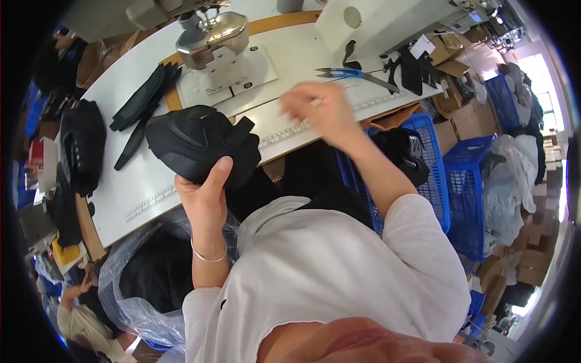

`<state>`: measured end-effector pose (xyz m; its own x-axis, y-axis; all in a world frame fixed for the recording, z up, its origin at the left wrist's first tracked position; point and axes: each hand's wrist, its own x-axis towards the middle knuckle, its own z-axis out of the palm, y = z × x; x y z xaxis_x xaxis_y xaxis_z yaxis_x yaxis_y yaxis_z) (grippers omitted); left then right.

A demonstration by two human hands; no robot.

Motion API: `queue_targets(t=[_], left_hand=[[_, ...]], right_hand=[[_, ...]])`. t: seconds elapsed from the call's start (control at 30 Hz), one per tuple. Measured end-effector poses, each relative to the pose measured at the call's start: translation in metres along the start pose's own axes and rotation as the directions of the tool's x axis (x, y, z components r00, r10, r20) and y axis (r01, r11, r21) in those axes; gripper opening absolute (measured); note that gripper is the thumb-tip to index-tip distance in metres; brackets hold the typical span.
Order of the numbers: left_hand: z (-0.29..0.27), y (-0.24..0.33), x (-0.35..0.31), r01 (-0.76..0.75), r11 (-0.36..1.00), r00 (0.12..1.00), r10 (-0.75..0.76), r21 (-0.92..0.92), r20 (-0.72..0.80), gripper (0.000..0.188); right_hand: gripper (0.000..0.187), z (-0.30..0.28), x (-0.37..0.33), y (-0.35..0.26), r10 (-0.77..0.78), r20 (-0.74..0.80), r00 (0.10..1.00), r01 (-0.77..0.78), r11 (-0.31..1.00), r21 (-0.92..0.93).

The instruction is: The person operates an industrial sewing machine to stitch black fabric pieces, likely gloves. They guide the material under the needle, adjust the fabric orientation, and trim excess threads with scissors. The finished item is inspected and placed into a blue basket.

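My left hand (206, 192) grips a black shoe upper (203, 140) from below, with the thumb laid over its near side. The upper is over the front edge of the white sewing table (181, 204). My right hand (318, 112) is to the right of it, above the table edge; motion smears its fingers, and I cannot tell whether anything is in them. Beyond both hands stands the sewing machine's metal head (215, 42). Blue-handled snips (342, 73) lie past my right hand. Flat black cut pieces (142, 100) rest left of the upper.
Another black shoe upper (83, 145) is at the table's left end. A clear plastic bag (112, 272) with black material stands below left. Blue baskets (466, 199) stand at the right, one with black uppers. Black parts (411, 72) lie at the table's right end. Another person (91, 323) is at lower left.
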<state>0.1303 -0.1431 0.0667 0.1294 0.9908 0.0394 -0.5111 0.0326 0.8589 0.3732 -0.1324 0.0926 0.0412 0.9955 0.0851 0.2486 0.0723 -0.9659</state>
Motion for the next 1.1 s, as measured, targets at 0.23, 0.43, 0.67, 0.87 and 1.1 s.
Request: queue_targets(t=[0.23,0.43,0.67,0.87,1.1], left_hand=[[0.015,0.003,0.014,0.125,0.991,0.992,-0.123,-0.046,0.037,0.026],[0.029,0.012,0.023,0.09,0.984,0.995,-0.084,-0.151,0.05,0.023],[0.029,0.022,0.03,0.193,0.97,0.979,-0.181,-0.151,0.093,0.027],[0.033,0.025,0.038,0.28,0.947,0.949,-0.247,-0.161,0.195,0.033],[0.033,0.032,0.037,0.328,0.927,0.93,-0.283,-0.182,0.235,0.031]], right_hand=[[0.026,-0.187,0.001,0.149,-0.363,-0.353,0.862,-0.184,0.426,-0.886],[0.021,-0.202,-0.002,0.16,-0.185,-0.434,0.882,-0.274,0.549,-0.79],[0.018,-0.183,-0.017,0.087,-0.148,-0.521,0.841,-0.268,0.722,-0.638],[0.009,-0.071,-0.03,-0.045,-0.466,-0.007,0.885,0.335,0.648,-0.684],[0.012,-0.042,-0.011,-0.056,-0.563,0.18,0.806,0.499,0.485,-0.718]])
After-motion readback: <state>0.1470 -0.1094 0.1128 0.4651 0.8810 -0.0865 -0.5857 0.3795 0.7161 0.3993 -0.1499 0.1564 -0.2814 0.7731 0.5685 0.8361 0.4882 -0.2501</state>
